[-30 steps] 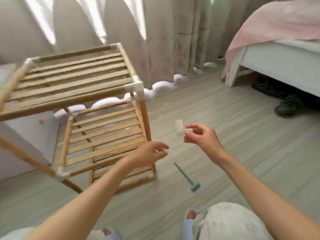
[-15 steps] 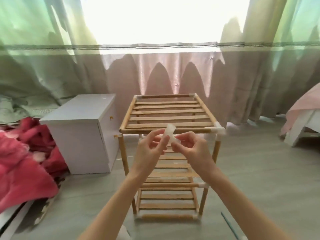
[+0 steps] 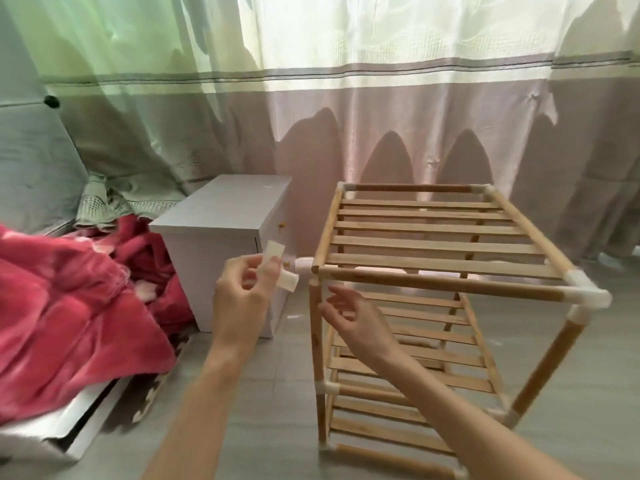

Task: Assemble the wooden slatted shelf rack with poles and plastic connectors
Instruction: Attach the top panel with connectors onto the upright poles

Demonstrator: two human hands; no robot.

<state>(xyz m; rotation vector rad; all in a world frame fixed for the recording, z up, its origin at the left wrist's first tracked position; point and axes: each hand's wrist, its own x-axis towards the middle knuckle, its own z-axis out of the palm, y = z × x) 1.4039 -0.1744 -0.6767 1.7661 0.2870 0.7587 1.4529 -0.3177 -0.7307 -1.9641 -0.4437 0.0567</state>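
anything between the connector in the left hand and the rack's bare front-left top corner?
Nothing. In the head view the plastic connector held in the left hand sits just left of the rack's uncapped corner, with only a background white object showing through the gap.

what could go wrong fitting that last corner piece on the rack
The top shelf's near left corner has bare pole ends and no connector, so pushing there could spread the rails apart. The left hand holds the white connector in a fingertip grip only; it may slip. The right hand is open, not steadying the rack, which could tip.
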